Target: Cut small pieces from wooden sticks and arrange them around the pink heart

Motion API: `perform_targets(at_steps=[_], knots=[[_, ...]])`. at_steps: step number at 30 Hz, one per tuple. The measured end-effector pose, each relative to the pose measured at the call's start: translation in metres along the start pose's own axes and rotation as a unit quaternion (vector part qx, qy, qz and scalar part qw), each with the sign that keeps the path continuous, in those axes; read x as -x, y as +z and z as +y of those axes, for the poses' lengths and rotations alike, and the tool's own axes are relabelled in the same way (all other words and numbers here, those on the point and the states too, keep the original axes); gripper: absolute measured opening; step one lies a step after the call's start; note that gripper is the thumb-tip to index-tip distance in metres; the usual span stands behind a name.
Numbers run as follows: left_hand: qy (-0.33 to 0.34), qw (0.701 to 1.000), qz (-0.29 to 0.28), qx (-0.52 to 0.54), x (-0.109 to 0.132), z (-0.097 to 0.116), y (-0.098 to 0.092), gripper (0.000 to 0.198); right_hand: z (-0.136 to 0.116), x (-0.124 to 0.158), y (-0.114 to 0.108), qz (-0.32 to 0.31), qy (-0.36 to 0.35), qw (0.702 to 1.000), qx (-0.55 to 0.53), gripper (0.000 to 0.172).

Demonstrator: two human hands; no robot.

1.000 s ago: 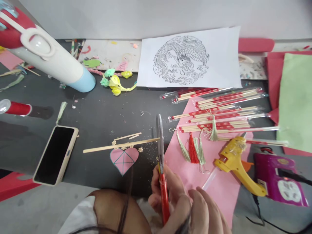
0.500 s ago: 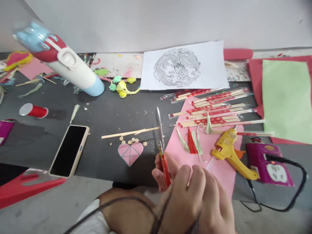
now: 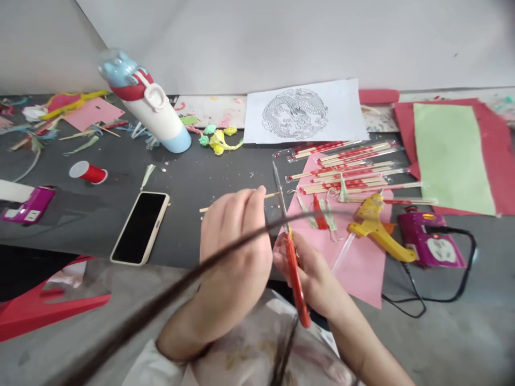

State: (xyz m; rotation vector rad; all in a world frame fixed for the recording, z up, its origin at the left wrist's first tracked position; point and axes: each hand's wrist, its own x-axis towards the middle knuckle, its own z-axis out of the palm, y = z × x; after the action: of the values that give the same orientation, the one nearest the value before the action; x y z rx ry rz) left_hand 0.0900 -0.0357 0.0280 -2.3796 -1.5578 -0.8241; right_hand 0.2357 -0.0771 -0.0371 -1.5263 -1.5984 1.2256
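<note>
now left hand (image 3: 235, 241) pinches the stick (image 3: 272, 195), right hand (image 3: 316, 268) gripping scissors (image 3: 291, 256) beside it.

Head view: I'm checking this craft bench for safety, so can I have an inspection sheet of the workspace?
Surface: dark table, dusted with small scraps.
Job's things: wooden stick, its right end at the blades of the red-handled scissors.
Clutter: phone, bottle, small red cylinder, dragon drawing, wrapped chopsticks, tassels, yellow glue gun, pink sheet, green sheet.
Grips: left hand closed on the stick; right hand closed on the scissors' handle.
Cables: black cable loops from the purple socket block.
Surroundings: white wall; a hair strand crosses the view.
</note>
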Motion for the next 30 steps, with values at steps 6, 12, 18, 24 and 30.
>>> perform_targets(at_steps=[6, 12, 18, 24, 30], knots=[[0.031, 0.999, -0.001, 0.036, 0.014, -0.015, 0.025, 0.014, -0.011, 0.023, -0.013, 0.01, -0.005, 0.997, 0.08, 0.019], [0.06, 0.982, 0.06, 0.167, 0.029, -0.017, 0.035, 0.012, -0.006, 0.037, -0.016, 0.029, -0.035, 0.982, 0.181, 0.022], [0.075, 0.979, 0.042, 0.187, 0.035, -0.021, 0.039, 0.022, -0.008, 0.044, -0.021, 0.012, -0.045, 0.973, 0.225, 0.025], [0.073, 0.962, 0.024, 0.263, 0.037, -0.021, 0.04, 0.027, -0.003, 0.048, -0.022, 0.011, -0.072, 0.957, 0.282, 0.039], [0.033, 0.934, -0.052, 0.352, 0.035, -0.024, 0.032, 0.028, 0.0, 0.05, -0.023, -0.008, -0.082, 0.953, 0.291, 0.045]])
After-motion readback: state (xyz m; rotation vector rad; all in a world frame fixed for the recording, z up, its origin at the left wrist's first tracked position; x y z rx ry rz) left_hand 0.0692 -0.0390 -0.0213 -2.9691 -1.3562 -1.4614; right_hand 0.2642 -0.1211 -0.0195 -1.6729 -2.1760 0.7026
